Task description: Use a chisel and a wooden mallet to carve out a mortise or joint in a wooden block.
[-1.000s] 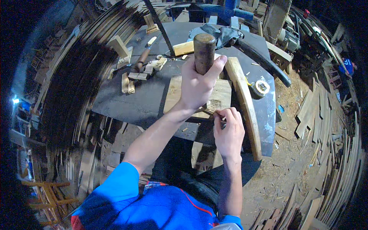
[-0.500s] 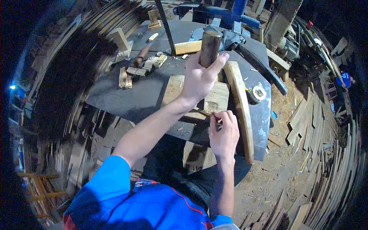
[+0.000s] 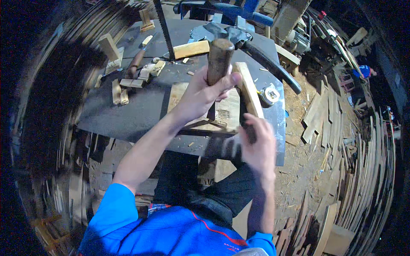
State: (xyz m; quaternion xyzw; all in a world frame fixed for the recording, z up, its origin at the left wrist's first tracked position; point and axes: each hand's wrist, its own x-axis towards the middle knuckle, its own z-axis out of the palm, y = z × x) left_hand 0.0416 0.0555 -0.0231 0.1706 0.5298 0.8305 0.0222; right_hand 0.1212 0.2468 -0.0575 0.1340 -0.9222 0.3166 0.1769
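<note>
Left hand [image 3: 200,92] was wrapped snug round an upright-ish wooden handle [image 3: 220,59] at upper centre, above the pale block [image 3: 233,107] mid-frame, with the blurry right hand [image 3: 259,144] off its lower-right corner, can't tell its grip.

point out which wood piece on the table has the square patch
The flat board, partly behind the left hand. Its patch is near the lower edge; the bar to its right shows none, nor do the blocks farther left.
</note>
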